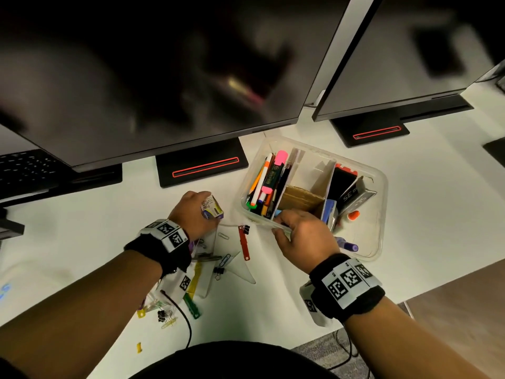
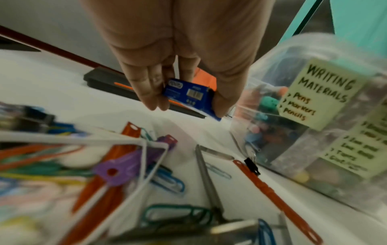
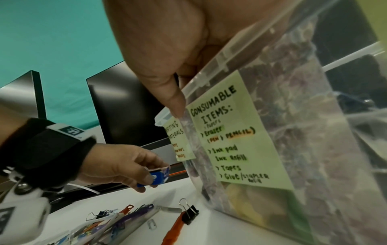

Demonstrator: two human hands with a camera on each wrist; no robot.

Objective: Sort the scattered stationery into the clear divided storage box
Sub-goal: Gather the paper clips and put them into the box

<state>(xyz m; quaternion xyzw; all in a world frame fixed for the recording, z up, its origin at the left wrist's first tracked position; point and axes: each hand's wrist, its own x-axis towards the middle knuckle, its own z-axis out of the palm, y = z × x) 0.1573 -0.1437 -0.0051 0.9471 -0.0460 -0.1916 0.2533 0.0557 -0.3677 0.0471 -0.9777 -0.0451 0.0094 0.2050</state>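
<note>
My left hand [image 1: 195, 212] pinches a small blue and white staple box [image 1: 212, 207] [image 2: 191, 96] [image 3: 157, 178] just left of the clear divided storage box [image 1: 381, 187], above the white desk. My right hand [image 1: 300, 232] grips the storage box's near rim [image 3: 201, 76], thumb on the outer wall. The left compartment holds pens and a pink highlighter [image 1: 274, 170]; the middle shows a cardboard divider [image 1: 303, 196]; the right holds dark packets. Green labels [image 3: 232, 132] [image 2: 322, 94] on the wall read "Consumable items" and "Writing materials".
Paper clips, binder clips [image 1: 218, 272], a red plastic fastener [image 1: 243, 243] and coloured strips [image 2: 117, 165] lie scattered on the desk by my left wrist. Two monitors with black stands [image 1: 200, 166] rise behind. A keyboard [image 1: 24, 166] sits far left. The desk edge runs at lower right.
</note>
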